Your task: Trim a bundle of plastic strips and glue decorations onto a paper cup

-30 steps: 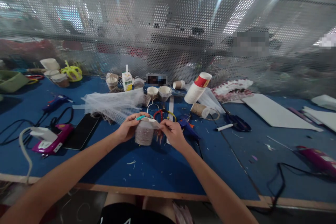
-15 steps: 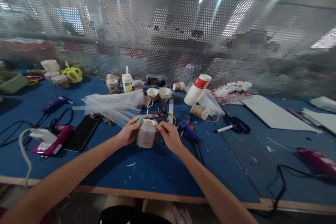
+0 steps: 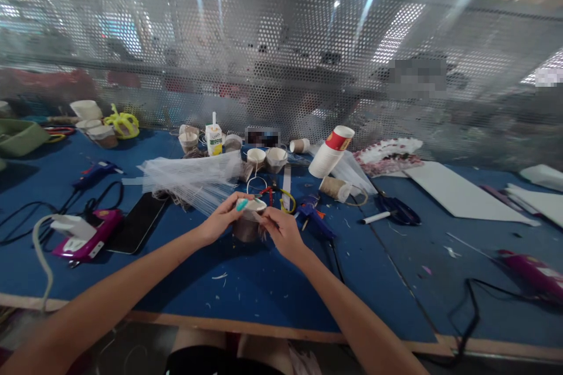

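Note:
A paper cup wrapped in grey-brown cord (image 3: 246,228) stands between my hands, its white rim facing up and slightly toward me. My left hand (image 3: 224,215) grips the rim from the left, with a small teal item at its thumb. On the right side of the rim, the fingers of my right hand (image 3: 279,225) are pinched together against the cup. Just behind are red-and-yellow-handled pliers (image 3: 285,199). Right of my right hand lies a blue glue gun (image 3: 315,217).
White mesh strips (image 3: 189,176), wrapped cups (image 3: 276,158) and a drink carton (image 3: 214,139) lie behind. A phone (image 3: 138,222) and magenta power strip (image 3: 94,237) sit left. Stacked cups (image 3: 329,152), scissors (image 3: 402,211) and a marker (image 3: 376,217) are right.
The wrapped cup has tilted, showing more of its opening and less of its side. My left thumb has moved onto the rim, and my right fingers have shifted slightly down and left.

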Demonstrator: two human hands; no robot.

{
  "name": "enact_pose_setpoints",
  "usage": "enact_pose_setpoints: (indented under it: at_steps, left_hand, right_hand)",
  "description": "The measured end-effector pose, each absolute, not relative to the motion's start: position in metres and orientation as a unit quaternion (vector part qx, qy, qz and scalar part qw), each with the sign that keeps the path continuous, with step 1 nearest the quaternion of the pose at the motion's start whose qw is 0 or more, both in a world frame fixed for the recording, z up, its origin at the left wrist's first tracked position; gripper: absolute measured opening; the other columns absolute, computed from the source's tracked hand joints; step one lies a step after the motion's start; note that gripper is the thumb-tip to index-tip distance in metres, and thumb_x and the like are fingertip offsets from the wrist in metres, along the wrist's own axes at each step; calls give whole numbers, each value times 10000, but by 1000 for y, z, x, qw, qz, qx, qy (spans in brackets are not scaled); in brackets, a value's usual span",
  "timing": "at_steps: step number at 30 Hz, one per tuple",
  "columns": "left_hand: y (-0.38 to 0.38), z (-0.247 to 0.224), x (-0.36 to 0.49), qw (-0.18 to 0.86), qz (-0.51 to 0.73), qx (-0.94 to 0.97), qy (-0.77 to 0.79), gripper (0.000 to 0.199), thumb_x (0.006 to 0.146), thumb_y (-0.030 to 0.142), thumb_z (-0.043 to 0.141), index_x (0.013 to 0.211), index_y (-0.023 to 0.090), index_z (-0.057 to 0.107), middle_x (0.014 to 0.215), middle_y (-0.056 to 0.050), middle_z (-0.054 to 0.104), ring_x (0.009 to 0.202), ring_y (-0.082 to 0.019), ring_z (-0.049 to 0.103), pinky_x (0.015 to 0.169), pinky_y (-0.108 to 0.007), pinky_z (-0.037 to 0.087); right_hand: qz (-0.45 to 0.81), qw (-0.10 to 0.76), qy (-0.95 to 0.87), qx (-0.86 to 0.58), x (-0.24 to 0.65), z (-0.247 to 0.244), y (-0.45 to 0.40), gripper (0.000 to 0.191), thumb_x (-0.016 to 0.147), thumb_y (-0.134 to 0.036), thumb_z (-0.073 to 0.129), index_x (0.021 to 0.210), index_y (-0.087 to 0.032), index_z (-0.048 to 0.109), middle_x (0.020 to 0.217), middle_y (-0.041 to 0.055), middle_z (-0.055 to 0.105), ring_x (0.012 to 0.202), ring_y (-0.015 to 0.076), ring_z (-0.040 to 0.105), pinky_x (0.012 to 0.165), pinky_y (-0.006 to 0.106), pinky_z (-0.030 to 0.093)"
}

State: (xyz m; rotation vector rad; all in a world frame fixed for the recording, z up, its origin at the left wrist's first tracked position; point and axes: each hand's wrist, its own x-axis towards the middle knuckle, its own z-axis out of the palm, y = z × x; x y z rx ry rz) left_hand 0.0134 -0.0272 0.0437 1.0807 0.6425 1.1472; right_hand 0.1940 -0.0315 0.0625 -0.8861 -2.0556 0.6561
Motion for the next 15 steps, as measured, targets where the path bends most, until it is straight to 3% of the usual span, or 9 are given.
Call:
enact_pose_setpoints:
  at_steps: [3,8,15]
  left_hand:
    - [-31,44,17,657,499,489,283,357,646,364,752,907,200,572,1165,-53,564,961,-190,555,799,-264,425]
    - [-29,41,16,661,498,495,266,284,697,350,710,850,193,530,1224,-61,524,1011,-202,548,819,-283,436]
    - [-27,43,15,598,556,494,301,312,662,308,732,723,175,456,1157,-48,562,972,-186,559,822,-295,436]
  right_hand:
    - [248,388,-821,-338,193,61,-32,459,904,-527,330,627,-195,483,561,7,508,548,129,480,544,239,377]
    - [241,385,-820,-347,193,61,-32,446,916,-509,311,641,-200,476,576,8,517,557,129,503,552,234,388]
    - [225,407,-800,-380,192,63,-36,338,916,-406,380,698,-193,528,624,26,581,589,141,565,573,236,422]
